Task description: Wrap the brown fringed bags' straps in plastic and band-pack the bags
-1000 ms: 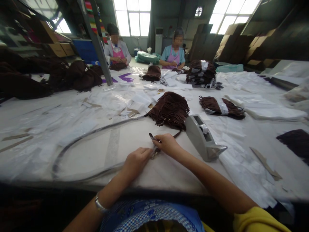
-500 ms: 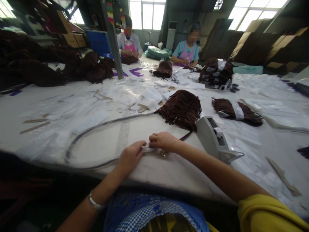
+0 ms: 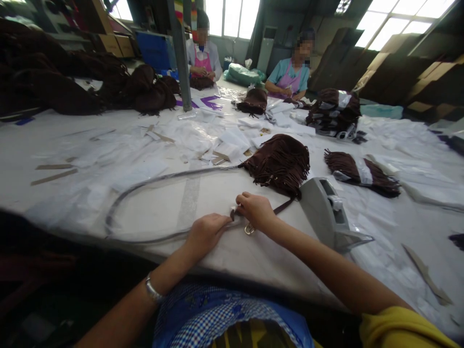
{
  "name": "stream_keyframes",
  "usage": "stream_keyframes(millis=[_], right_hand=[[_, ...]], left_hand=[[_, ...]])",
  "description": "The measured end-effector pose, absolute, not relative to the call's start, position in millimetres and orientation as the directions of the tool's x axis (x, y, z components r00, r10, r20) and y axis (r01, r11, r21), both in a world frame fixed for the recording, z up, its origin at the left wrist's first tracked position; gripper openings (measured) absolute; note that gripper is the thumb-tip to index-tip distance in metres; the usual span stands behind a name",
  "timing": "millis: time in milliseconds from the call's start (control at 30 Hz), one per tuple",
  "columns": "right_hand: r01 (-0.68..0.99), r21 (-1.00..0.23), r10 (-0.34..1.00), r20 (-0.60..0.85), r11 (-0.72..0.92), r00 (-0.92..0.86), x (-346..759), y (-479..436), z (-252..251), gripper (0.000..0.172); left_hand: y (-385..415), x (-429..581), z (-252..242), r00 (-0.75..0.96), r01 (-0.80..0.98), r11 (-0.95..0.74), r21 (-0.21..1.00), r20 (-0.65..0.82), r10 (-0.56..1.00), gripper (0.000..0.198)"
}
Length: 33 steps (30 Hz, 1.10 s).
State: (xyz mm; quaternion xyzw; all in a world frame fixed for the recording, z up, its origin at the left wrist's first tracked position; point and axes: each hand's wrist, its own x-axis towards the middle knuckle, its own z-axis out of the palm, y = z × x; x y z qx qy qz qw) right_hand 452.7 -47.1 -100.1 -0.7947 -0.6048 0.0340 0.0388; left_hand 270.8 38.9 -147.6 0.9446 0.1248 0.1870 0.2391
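Passage around the fringed bag (image 3: 279,162): bare bench (image 3: 159,208) lies open to its near left, bounded by the strap (image 3: 125,194); the tape dispenser (image 3: 319,208) obstructs its near right.

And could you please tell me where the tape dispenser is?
In the head view, the tape dispenser stands on the table right of centre, beyond the right forearm, by the near right side of the fringed bag.

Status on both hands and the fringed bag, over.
Left hand, right hand: both at the strap. Fringed bag lies beyond them. Tape dispenser beside it.
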Motion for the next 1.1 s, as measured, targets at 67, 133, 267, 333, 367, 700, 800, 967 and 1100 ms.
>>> stream_keyframes(millis=[67,133,267,333,367,700,800,967,1100], right_hand=[[0.956,-0.138,0.965,-0.079,-0.259,0.25,456.2,-43.8,-96.8,0.015],[0.962,-0.165,0.974,-0.103,-0.217,0.202,458.4,-40.7,-94.2,0.016],[0.97,-0.219,0.989,-0.122,-0.106,0.081,455.9,-37.5,-92.8,0.023],[0.972,-0.233,0.993,-0.114,-0.034,0.007,453.7,-36.9,-94.2,0.023],[0.971,-0.24,0.994,-0.101,0.009,-0.034,453.4,-36.6,-95.3,0.023],[0.798,-0.519,0.943,0.049,0.306,-0.33,472.1,-30.3,-112.4,0.02],[0.717,-0.675,0.974,0.013,0.175,-0.226,470.5,-29.0,-109.4,0.02],[0.633,-0.769,0.993,0.016,0.088,-0.118,471.5,-38.8,-101.3,0.027],[0.789,-0.597,0.969,0.249,0.147,0.008,463.5,-64.7,-103.9,0.017]], left_hand=[[39.3,272.4,-146.1,0.909,0.14,-0.86,0.491,0.28,0.308,0.022],[40.0,274.4,-144.9,0.919,0.117,-0.865,0.489,0.275,0.281,0.026],[38.6,277.4,-145.4,0.927,0.046,-0.873,0.485,0.306,0.219,0.027],[36.1,276.1,-146.4,0.915,0.055,-0.882,0.469,0.33,0.232,0.021],[35.0,274.4,-146.8,0.903,0.084,-0.886,0.456,0.341,0.262,0.018],[55.2,263.2,-137.4,0.936,0.007,-0.875,0.484,0.305,0.176,0.034],[55.4,270.3,-133.6,0.941,0.048,-0.94,0.338,0.299,0.156,0.023],[51.0,277.5,-135.8,0.931,0.07,-0.973,0.22,0.335,0.143,0.016],[46.2,278.0,-138.7,0.917,0.146,-0.929,0.34,0.306,0.256,0.011]])
